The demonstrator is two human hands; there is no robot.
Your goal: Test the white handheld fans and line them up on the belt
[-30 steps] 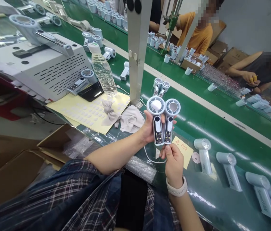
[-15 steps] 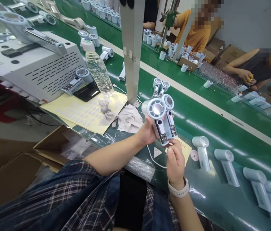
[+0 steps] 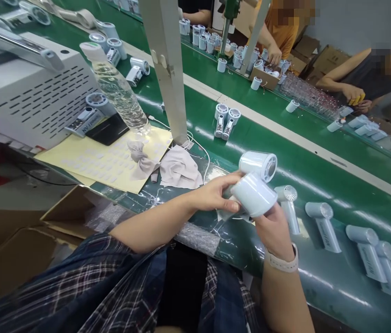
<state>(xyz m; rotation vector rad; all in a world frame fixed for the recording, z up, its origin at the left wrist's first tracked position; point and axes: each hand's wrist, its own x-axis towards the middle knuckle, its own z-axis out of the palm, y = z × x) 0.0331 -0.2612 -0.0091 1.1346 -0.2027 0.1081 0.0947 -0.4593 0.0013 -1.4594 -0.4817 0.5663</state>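
Two pale blue handheld fans are between my hands, turned so the smooth sides of their round heads show. The nearer fan [image 3: 253,195] is tilted, its head covering part of my fingers. Just behind it, the other fan [image 3: 256,164] shows its slotted end facing right. My left hand [image 3: 218,194] is closed at their left side, thumb beneath the nearer head. From the lower right my right hand [image 3: 274,231], with a pale watch band at the wrist, closes around the nearer fan. The handles are mostly hidden.
Several finished-looking fans [image 3: 323,224] lie along the green bench to the right. Two more fans [image 3: 226,120] stand beyond my hands. A grey cloth [image 3: 180,167], a yellow sticker sheet [image 3: 88,159], a water bottle [image 3: 117,90] and a metal post [image 3: 168,69] are leftward. Co-workers sit across.
Both fans have been turned over from their circuit-board sides to their smooth sides. My right hand has moved up and right onto them, and the camera view has shifted slightly.
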